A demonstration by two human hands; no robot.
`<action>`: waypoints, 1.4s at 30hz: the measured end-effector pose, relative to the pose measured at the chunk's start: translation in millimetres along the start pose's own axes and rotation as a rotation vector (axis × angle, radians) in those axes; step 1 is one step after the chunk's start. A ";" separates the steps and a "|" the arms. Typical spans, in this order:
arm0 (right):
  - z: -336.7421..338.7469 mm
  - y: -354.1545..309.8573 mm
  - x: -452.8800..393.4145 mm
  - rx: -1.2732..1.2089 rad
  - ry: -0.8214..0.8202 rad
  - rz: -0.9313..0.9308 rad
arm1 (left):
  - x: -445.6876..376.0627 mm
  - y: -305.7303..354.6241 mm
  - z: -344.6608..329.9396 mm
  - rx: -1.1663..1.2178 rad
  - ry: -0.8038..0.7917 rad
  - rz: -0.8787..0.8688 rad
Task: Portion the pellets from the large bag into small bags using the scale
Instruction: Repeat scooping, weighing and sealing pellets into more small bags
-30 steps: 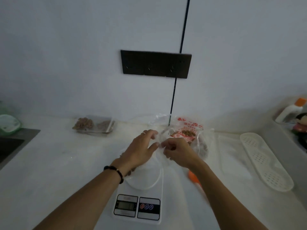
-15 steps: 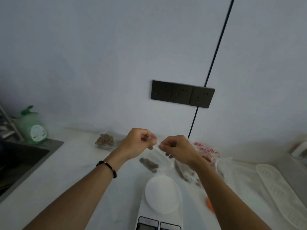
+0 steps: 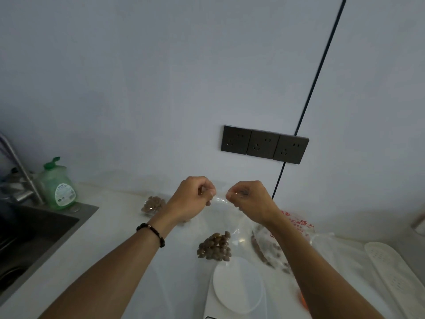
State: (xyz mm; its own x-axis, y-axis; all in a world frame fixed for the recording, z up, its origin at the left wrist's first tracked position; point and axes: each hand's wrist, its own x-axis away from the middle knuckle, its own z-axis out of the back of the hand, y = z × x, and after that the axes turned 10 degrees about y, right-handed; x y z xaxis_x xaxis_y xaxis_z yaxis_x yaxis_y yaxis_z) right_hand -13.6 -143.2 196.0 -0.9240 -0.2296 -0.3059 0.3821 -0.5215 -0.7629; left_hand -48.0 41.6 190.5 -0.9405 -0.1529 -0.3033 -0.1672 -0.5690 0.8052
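Each grip, left hand (image 3: 192,199) and right hand (image 3: 249,201), pinches the small bag (image 3: 226,229) holding pellets (image 3: 215,247).

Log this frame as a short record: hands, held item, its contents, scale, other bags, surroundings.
left hand: pinches top edge of small clear bag
right hand: pinches the same edge
contents: pellets at the bag's bottom
scale: white platter bare, bag lifted above it
large bag: red print, behind right forearm
filled bag: on counter near wall
surroundings: soap bottle by sink
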 end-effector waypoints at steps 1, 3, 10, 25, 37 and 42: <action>1.1 1.3 -0.6 0.014 -0.003 0.006 | -0.4 0.1 0.2 0.027 -0.023 0.008; 1.5 1.8 -1.3 0.033 -0.007 0.024 | 0.1 0.7 -1.6 0.069 -0.071 -0.002; 6.4 7.8 -5.4 -0.035 -0.012 -0.034 | -5.8 -2.2 -6.9 0.059 0.006 -0.049; -9.4 18.3 -10.4 0.021 -0.041 -0.002 | -9.1 -23.2 -3.9 0.029 0.029 -0.060; -28.7 23.5 -8.0 -0.078 -0.014 -0.016 | -0.5 -34.5 -9.7 0.038 0.083 -0.035; -30.7 32.6 -11.2 -0.076 0.081 -0.048 | 7.3 -45.8 -15.9 0.188 0.047 0.095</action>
State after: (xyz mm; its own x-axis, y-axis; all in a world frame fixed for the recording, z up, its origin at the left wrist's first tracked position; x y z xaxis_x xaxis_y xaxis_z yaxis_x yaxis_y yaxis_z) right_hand 8.8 -132.4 157.1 -0.9405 -0.1373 -0.3110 0.3384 -0.4653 -0.8179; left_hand -42.6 53.7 143.3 -0.9404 -0.2389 -0.2419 -0.1352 -0.3900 0.9108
